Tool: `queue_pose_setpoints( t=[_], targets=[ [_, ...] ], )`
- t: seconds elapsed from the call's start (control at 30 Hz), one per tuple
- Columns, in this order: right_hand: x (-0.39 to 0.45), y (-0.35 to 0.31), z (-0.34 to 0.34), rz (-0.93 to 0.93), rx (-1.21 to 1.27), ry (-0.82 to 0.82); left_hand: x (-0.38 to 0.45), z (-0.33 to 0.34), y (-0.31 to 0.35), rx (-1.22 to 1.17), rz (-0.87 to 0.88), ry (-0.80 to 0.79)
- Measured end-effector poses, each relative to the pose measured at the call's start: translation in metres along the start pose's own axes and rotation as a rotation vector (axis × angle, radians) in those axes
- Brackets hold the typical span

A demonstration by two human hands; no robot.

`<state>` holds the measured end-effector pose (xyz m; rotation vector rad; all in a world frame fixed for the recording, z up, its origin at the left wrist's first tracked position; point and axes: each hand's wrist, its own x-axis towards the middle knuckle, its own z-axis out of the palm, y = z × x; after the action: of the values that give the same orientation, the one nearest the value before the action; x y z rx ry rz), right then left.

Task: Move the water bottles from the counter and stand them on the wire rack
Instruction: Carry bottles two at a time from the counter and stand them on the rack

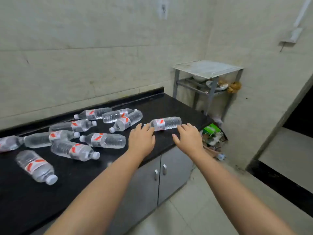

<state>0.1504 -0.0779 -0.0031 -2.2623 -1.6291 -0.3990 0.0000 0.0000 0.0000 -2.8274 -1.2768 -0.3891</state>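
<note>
- Counter (118, 167): black top, runs from left edge to the corner; grey cabinet doors below.
- Wire rack (207, 68): metal-leg stand past the counter's far right end, against the wall. Flat pale top, a lower tier w/ dishes on it. No bottles on it yet.
- Water bottles: approx ten, all lying on their sides on the counter, most clustered left and centre. None upright. Task looks barely begun.
- Nearest bottle (165, 123): lies alone, right of the cluster, cap end toward left, base toward right; sits just beyond both hands.
- Handling (judgement): clear thin plastic, looks full, so moderate weight and fairly stiff; ribbed round body will roll if nudged. Label band mid-body is the best hold, one hand wrapped round it; then turn base down to stand it. Wire tier may tip a narrow base — set it squarely.
- Left hand (141, 139): palm down, fingers straight and spread, tips at or touching the cap end; holds nothing.
- Right hand (188, 137): palm down, fingers relaxed, tips near the base end; contact unclear. Empty.
- Both arms stretched fwd, hands apart, bracketing the bottle.
</note>
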Motion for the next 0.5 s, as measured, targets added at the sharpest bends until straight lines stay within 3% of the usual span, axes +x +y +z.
queue_pose_setpoints(
  t=[0.13, 0.37, 0.5],
  targets=[
    [0.047, 0.007, 0.063, 0.058, -0.021, -0.266, 0.052, 0.033, -0.062, -0.014, -0.114, -0.063],
    [0.130, 0.018, 0.141, -0.023, -0.041, -0.356, 0.123, 0.086, -0.115, -0.044, -0.215, -0.167],
    [0.178, 0.033, 0.181, -0.173, -0.018, -0.460, 0.148, 0.119, -0.134, -0.049, -0.265, -0.214]
  ],
)
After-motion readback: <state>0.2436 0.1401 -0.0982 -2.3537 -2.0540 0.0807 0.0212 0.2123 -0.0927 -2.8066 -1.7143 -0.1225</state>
